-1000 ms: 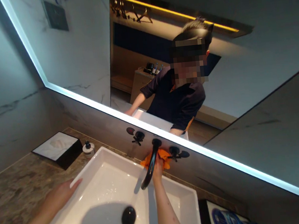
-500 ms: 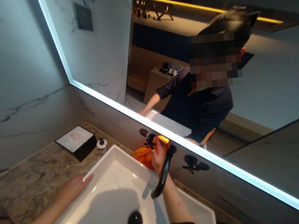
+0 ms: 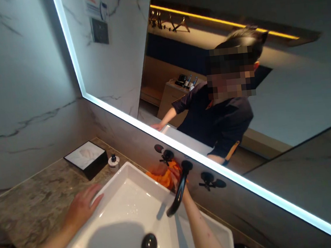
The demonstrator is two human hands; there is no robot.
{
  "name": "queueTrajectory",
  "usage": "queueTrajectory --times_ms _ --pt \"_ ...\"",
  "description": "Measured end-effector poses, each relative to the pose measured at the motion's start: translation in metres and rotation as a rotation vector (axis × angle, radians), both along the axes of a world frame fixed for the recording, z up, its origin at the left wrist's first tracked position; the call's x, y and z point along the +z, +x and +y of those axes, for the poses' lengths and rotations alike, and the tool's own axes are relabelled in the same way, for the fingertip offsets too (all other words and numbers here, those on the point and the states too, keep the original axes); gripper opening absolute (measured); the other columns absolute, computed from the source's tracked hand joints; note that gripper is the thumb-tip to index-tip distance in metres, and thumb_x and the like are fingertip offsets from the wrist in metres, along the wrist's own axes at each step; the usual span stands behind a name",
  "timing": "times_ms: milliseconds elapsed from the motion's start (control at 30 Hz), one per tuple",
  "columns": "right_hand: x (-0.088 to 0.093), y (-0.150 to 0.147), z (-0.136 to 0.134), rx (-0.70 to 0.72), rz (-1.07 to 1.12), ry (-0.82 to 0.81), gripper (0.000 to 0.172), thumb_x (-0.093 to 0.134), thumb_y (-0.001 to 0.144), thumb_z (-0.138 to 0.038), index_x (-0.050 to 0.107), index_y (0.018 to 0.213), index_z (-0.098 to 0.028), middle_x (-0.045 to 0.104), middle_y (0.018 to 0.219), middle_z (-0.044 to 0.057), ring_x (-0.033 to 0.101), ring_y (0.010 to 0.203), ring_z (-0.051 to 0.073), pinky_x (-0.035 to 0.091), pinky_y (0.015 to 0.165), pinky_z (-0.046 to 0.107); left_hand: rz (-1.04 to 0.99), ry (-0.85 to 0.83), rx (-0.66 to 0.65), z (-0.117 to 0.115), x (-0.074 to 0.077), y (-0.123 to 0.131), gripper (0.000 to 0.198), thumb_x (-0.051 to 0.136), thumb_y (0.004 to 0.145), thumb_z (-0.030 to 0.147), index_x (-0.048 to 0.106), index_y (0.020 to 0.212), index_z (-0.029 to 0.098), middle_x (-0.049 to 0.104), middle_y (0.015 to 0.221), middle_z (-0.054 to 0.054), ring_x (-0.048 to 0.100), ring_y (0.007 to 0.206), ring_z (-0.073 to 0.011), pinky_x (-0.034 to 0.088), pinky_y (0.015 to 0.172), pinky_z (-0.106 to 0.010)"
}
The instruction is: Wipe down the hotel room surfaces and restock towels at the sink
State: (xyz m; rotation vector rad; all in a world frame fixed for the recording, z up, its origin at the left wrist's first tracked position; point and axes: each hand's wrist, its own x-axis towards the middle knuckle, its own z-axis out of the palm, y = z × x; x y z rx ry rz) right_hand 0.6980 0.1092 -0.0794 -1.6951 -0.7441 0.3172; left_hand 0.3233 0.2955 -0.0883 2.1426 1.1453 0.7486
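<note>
My right hand (image 3: pixel 175 176) is behind the black curved faucet spout (image 3: pixel 178 200), its fingers closed on an orange cloth (image 3: pixel 162 179). The cloth lies bunched between the sink's back rim and the wall, just below the left tap handle (image 3: pixel 166 156). Part of that hand is hidden by the spout. My left hand (image 3: pixel 84 204) rests with fingers stretched out at the left edge of the white rectangular sink (image 3: pixel 123 206), partly over the stone counter (image 3: pixel 41 202). A black drain cap (image 3: pixel 149 245) sits in the basin.
A black box with a marble-look top (image 3: pixel 86 157) and a small white bottle with a dark cap (image 3: pixel 114 163) stand on the left counter. Another tap handle (image 3: pixel 208 179) is to the right. Above hangs a lit-edge mirror (image 3: pixel 292 100) reflecting a person in dark clothes.
My right hand has dropped from beside the tap handle to lower behind the spout, bringing the cloth down off the mirror's edge. My left hand's fingers now show more. The view has shifted slightly.
</note>
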Motion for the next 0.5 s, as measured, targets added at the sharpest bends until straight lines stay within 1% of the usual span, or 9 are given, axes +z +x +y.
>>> queueTrajectory --times_ms 67,100,133,200,233,267,300,400,500 --pt "0.008 0.0 -0.01 -0.018 0.076 -0.025 0.046 0.078 0.06 -0.061 0.074 0.08 -0.019 0.073 0.105 0.014 0.061 0.112 0.034 0.043 0.107 0.048 -0.167 -0.015 -0.047 -0.027 0.012 0.024 0.04 0.054 0.077 0.057 0.074 0.091 0.026 0.073 0.109 -0.011 0.063 0.111 -0.0324 0.04 0.108 -0.049" --pt "0.012 -0.002 -0.016 -0.033 0.122 -0.03 0.045 0.08 0.058 -0.06 0.073 0.076 -0.02 0.075 0.097 0.013 0.064 0.104 0.033 0.047 0.103 0.048 -0.236 -0.161 -0.1 -0.043 0.018 0.042 0.039 0.055 0.077 0.058 0.073 0.088 0.025 0.073 0.105 -0.011 0.063 0.108 -0.032 0.042 0.106 -0.047" --pt "0.016 -0.006 -0.021 -0.047 0.167 -0.029 0.045 0.079 0.058 -0.061 0.074 0.076 -0.02 0.075 0.09 0.012 0.067 0.097 0.032 0.05 0.098 0.047 -0.296 -0.397 -0.172 -0.061 0.025 0.065 0.04 0.056 0.078 0.058 0.071 0.084 0.022 0.072 0.1 -0.013 0.064 0.103 -0.0316 0.045 0.102 -0.046" --pt "0.022 -0.017 -0.033 -0.061 0.233 -0.013 0.051 0.072 0.061 -0.066 0.075 0.078 -0.018 0.075 0.082 0.012 0.068 0.083 0.03 0.055 0.085 0.046 -0.364 -1.088 -0.221 -0.094 0.039 0.118 0.042 0.059 0.079 0.057 0.068 0.086 0.016 0.07 0.091 -0.016 0.068 0.087 -0.0307 0.053 0.09 -0.043" --pt "0.024 -0.024 -0.039 -0.047 0.263 0.002 0.052 0.069 0.063 -0.067 0.076 0.079 -0.017 0.074 0.08 0.011 0.069 0.079 0.03 0.057 0.08 0.044 -0.438 -1.406 -0.24 -0.108 0.045 0.146 0.044 0.058 0.083 0.056 0.066 0.093 0.015 0.07 0.095 -0.017 0.069 0.088 -0.0292 0.054 0.089 -0.041" --pt "0.025 -0.032 -0.045 -0.015 0.301 0.019 0.053 0.068 0.064 -0.067 0.076 0.078 -0.017 0.074 0.079 0.011 0.069 0.076 0.029 0.057 0.078 0.043 -0.495 -1.629 -0.242 -0.12 0.051 0.172 0.04 0.056 0.087 0.053 0.064 0.092 0.013 0.07 0.096 -0.019 0.07 0.088 -0.0277 0.055 0.088 -0.038" --pt "0.026 -0.039 -0.052 0.026 0.336 0.037 0.051 0.068 0.065 -0.066 0.077 0.076 -0.016 0.075 0.078 0.011 0.069 0.076 0.029 0.057 0.078 0.043 -0.534 -1.72 -0.229 -0.128 0.057 0.196 0.037 0.053 0.09 0.048 0.063 0.088 0.012 0.069 0.093 -0.019 0.07 0.085 -0.0268 0.056 0.085 -0.037" --pt "0.028 -0.05 -0.078 0.11 0.279 0.004 0.048 0.073 0.066 -0.063 0.079 0.076 -0.017 0.076 0.092 0.015 0.071 0.094 0.034 0.054 0.094 0.048 -0.596 -1.597 -0.149 -0.135 0.066 0.247 0.02 0.051 0.089 0.023 0.061 0.077 0.011 0.067 0.078 -0.017 0.069 0.072 -0.0264 0.058 0.073 -0.039" --pt "0.025 -0.045 -0.123 -0.02 -0.096 -0.13 0.05 0.07 0.07 -0.066 0.081 0.09 -0.021 0.072 0.118 0.016 0.064 0.117 0.037 0.048 0.105 0.055 -0.684 -1.302 0.01 -0.112 0.067 0.263 0.017 0.049 0.085 0.014 0.055 0.069 0.016 0.065 0.074 -0.014 0.069 0.078 -0.0259 0.055 0.073 -0.035"
